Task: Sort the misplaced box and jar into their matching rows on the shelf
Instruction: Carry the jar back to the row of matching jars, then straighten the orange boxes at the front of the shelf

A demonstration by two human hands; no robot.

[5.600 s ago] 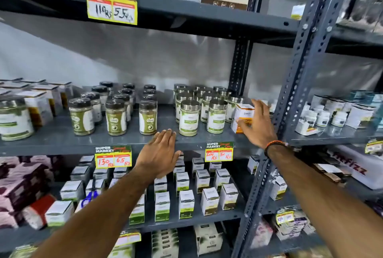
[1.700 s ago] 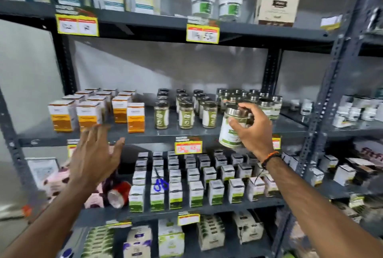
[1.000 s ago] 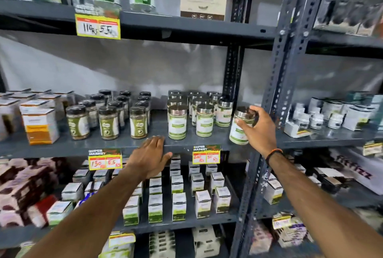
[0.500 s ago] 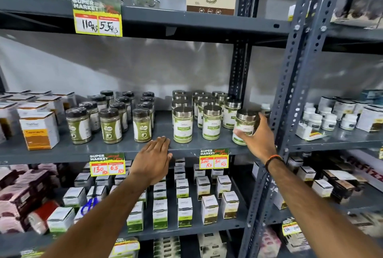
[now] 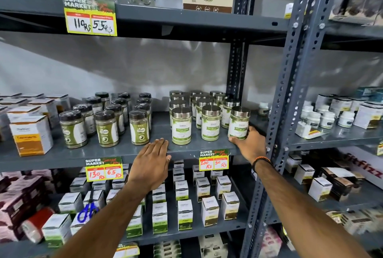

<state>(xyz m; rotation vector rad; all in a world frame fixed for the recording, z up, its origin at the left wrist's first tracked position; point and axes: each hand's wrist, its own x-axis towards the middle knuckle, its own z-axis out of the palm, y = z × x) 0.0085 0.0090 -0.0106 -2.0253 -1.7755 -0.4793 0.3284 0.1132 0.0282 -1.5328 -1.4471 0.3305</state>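
A steel-lidded jar with a green and white label [image 5: 238,123] stands upright on the middle grey shelf [image 5: 116,152], at the right end of the front row of matching jars [image 5: 181,126]. My right hand [image 5: 249,143] wraps its base from the right and below. My left hand [image 5: 150,164] rests flat on the shelf's front edge, fingers together, holding nothing. An orange and white box [image 5: 31,135] stands at the front of the row of like boxes at the far left of the same shelf.
Dark-lidded green jars [image 5: 106,128] fill the shelf's middle. Price tags [image 5: 214,160] hang on the edge. Small white boxes [image 5: 184,214] line the shelf below. A perforated grey upright [image 5: 284,112] stands just right of my right hand. White bottles [image 5: 329,117] sit on the neighbouring rack.
My right hand carried the steel-lidded jar from in front of the shelf down onto it, at the right end of its row. My left hand has stayed on the shelf edge.
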